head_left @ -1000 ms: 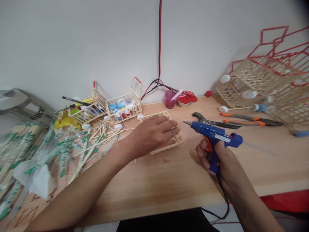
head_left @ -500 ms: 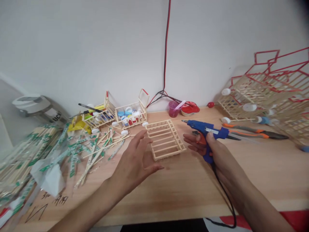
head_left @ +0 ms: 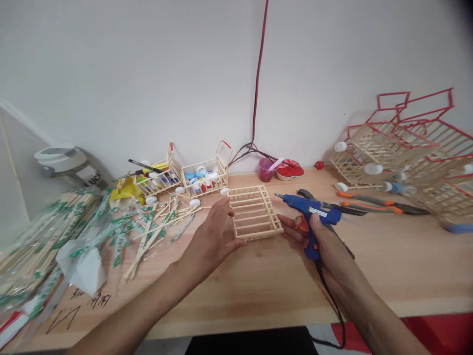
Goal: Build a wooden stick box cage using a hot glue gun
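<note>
A small basket-like frame of pale wooden sticks lies on the tabletop in front of me. My left hand is at its left side, fingers along the upper edge and thumb at the near left corner, gripping it lightly. In my right hand is a blue hot glue gun, its nozzle pointing left above the table. Fingertips of that hand reach the frame's near right corner. Beneath the glue gun lies a dark-handled tool, partly covered by the hand.
Wrapped chopsticks and loose sticks lie left. Two small stick carts hold paint pots. Behind are a purple cup and a red paint dish. Orange-handled pliers and red-trimmed carts are right.
My left hand has closed in on the stick frame's left side. My right hand has brought the glue gun slightly left and down, and its fingertips now meet the frame. The view has shifted a little.
</note>
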The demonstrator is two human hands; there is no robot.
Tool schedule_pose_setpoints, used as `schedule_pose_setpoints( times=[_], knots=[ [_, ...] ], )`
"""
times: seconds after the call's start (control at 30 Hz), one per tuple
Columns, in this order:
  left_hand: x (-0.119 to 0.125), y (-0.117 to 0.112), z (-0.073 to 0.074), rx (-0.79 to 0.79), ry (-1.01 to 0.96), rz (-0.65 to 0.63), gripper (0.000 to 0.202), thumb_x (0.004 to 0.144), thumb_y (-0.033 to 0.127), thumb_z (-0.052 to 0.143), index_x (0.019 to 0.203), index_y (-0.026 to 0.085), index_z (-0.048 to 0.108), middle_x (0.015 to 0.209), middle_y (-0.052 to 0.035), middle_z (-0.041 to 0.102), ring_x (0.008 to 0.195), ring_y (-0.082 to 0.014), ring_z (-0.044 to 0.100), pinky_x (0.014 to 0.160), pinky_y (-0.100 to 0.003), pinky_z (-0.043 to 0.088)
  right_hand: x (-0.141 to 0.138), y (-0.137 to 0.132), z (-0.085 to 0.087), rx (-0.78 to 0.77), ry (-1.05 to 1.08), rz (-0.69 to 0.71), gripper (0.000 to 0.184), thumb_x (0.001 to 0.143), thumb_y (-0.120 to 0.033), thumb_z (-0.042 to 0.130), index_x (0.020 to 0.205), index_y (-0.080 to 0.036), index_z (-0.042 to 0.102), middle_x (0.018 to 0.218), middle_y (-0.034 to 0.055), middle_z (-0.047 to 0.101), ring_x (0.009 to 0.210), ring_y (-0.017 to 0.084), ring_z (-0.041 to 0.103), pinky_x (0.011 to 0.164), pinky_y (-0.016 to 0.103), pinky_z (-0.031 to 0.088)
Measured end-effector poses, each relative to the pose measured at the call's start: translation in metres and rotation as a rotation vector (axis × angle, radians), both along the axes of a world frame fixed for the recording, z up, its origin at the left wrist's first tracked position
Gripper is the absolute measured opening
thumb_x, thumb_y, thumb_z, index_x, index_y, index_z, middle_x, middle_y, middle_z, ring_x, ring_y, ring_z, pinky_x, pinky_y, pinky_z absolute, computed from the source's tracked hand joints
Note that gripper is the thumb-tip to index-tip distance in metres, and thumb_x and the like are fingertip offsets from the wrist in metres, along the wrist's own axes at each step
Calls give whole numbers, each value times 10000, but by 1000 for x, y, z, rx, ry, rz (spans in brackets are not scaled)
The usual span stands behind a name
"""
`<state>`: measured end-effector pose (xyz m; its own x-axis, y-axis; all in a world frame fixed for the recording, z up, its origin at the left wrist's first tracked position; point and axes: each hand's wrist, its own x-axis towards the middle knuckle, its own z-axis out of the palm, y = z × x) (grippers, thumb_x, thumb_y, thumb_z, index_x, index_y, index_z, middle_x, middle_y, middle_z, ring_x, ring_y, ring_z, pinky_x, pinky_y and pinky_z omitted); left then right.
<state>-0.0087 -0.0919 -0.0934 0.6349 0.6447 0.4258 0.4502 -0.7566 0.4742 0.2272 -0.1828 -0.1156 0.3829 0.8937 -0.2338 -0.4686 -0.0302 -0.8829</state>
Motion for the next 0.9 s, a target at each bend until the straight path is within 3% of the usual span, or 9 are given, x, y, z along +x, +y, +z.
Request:
schedule_pose_setpoints(
  times=[0.13, 0.2, 0.37, 0.5, 0.57, 0.67, 0.8, 0.9],
  knots=[
    [-7, 10, 0, -52, 10, -74, 737, 754, 142, 758, 1363, 243, 355, 1354, -131, 537, 1341, -287, 510, 1075, -504, 489, -9, -13, -2, 11, 18, 5, 370, 837, -584, 673, 809, -225, 591, 1037, 63, 762, 1084, 253, 710, 918, 381, 586],
    [-12, 15, 4, -88, 15, -124, 751, 770, 138, 742, 1401, 242, 348, 1360, -124, 540, 1321, -261, 528, 1078, -484, 487, -12, -19, -3, 1, 30, 24, 373, 840, -590, 665, 824, -225, 593, 1058, 75, 759, 1071, 269, 715, 910, 409, 589],
    [-21, 21, 27, -37, 72, -167, 482, 814, 230, 747, 1250, 214, 542, 1463, -133, 488, 1396, -276, 446, 1135, -520, 409, -7, -27, -4, -19, -44, 16, 425, 811, -638, 667, 816, -217, 613, 1131, 95, 745, 1066, 269, 711, 932, 399, 567],
    [-7, 26, 42, 130, -72, -95, 199, 923, 209, 632, 1121, 208, 656, 1148, -67, 692, 1114, -189, 630, 988, -403, 513, 15, -24, 6, 3, -245, -56, 428, 800, -645, 674, 828, -220, 636, 898, 38, 726, 838, 166, 699, 789, 263, 567],
    [7, 26, 42, 277, -110, -116, 111, 931, 170, 613, 1008, 191, 690, 995, -45, 713, 966, -162, 644, 895, -350, 528, 27, -19, 15, 34, -355, 28, 446, 812, -661, 646, 816, -215, 633, 758, 16, 666, 676, 132, 637, 647, 231, 543],
    [30, 22, 37, 433, -16, -212, 145, 956, 142, 561, 1005, 177, 693, 1004, -60, 701, 964, -171, 612, 861, -340, 517, 39, -11, 28, 25, -492, 179, 492, 820, -695, 602, 781, -205, 610, 685, 20, 624, 538, 122, 559, 489, 237, 476],
    [48, 18, 29, 437, 88, -312, 220, 964, 90, 515, 1105, 164, 667, 1024, -67, 675, 969, -172, 570, 855, -323, 509, 47, -4, 35, -1, -599, 208, 498, 837, -697, 572, 783, -203, 612, 678, 29, 620, 522, 128, 546, 472, 248, 455],
    [51, 21, 27, 414, 133, -351, 195, 953, 84, 531, 1069, 156, 672, 979, -59, 658, 928, -172, 551, 823, -309, 504, 52, -4, 34, -14, -659, 239, 515, 853, -706, 534, 771, -204, 617, 663, 35, 619, 510, 130, 531, 456, 250, 424]
  ],
)
